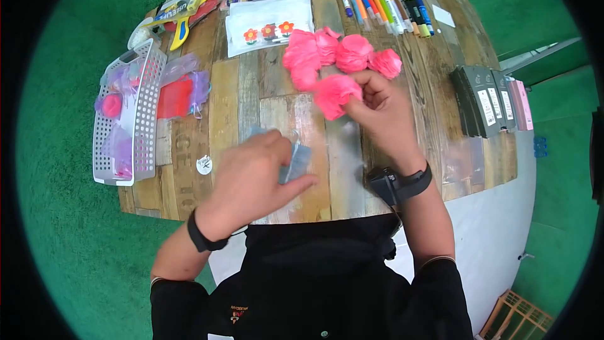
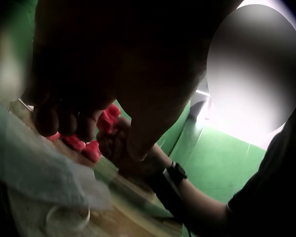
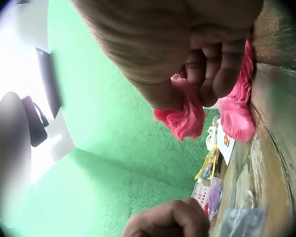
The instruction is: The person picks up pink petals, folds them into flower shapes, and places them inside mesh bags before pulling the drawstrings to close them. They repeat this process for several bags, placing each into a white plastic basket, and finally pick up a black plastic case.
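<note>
My right hand (image 1: 387, 116) pinches a pink crinkled paper flower (image 1: 336, 96) between thumb and fingers, above the table. In the right wrist view the same flower (image 3: 185, 111) hangs from the fingertips. Several more pink paper flowers (image 1: 354, 52) lie in a cluster just beyond it. My left hand (image 1: 251, 167), slightly blurred, hovers palm down with its thumb out to the side and its fingers loosely bent. Below it lies a light blue sheer pouch (image 1: 299, 162) with a pale cord loop, partly hidden by the hand. In the left wrist view the pouch (image 2: 44, 163) appears beside the fingers.
At the left stands a white perforated basket (image 1: 145, 119) of sheer bags, with red and purple pouches (image 1: 176, 97) alongside. A white pouch with printed flowers (image 1: 269, 22), markers (image 1: 390, 9) and yellow-handled scissors (image 1: 180, 33) lie toward the back. Black boxes (image 1: 481, 101) stand at right.
</note>
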The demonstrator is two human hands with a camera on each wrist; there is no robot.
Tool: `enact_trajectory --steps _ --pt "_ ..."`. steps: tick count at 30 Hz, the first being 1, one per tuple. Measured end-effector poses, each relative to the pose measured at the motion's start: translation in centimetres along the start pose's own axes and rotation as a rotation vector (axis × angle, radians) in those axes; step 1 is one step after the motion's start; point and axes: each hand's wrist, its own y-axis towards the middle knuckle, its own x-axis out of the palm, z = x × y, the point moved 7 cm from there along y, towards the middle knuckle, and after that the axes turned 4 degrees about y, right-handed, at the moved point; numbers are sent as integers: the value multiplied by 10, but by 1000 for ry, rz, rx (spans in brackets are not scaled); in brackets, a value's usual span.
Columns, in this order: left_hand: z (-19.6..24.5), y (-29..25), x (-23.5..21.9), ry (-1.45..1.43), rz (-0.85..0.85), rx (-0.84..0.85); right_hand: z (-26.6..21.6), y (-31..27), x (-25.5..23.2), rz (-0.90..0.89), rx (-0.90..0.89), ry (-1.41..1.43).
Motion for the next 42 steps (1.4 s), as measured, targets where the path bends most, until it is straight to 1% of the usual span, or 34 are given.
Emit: enact_trajectory --steps 3,6,9,12,15,16,18,21,23,24,26,27,29,30,33,36,39,42 --pt "8 -3 24 99 95 -7 1 -7 2 -16 22 -27" --pt "-1 -4 36 187 74 -75 -4 -16 4 -17 26 -22" --pt "-17 -9 41 98 104 -72 0 -23 4 -35 38 3" --pt "-24 -11 27 -174 127 -187 -1 -33 8 -56 59 66" --pt "-38 -13 33 -427 147 -285 -6 -41 19 -101 110 85" --pt "-43 -13 39 -477 155 -298 -7 -44 23 -120 132 79" --pt "-51 -13 48 -578 171 -324 -10 -47 31 -142 107 53" --pt "-50 -11 55 -892 147 -385 -12 -51 41 -154 88 -8" --pt "-47 -8 56 -937 166 -364 -9 -49 43 -146 94 -86" --pt "-46 -7 55 -959 175 -352 -8 -48 44 -149 91 -76" --pt "-45 -2 48 -797 176 -248 -5 -47 46 -156 85 -53" --pt "-43 1 45 -717 176 -196 -1 -46 45 -126 90 -38" --pt "-39 6 38 -709 207 -135 6 -44 39 -65 96 -10" --pt "-37 9 35 -704 223 -104 5 -42 35 -41 63 -76" --pt "-39 13 32 -750 257 -109 -4 -39 28 25 -36 -269" --pt "-38 16 29 -711 276 -103 -24 -40 29 72 -137 -448" --pt "-32 19 21 -603 338 -69 -35 -40 35 79 -213 -589" --pt "-28 23 14 -483 355 -61 -44 -40 42 62 -313 -716"
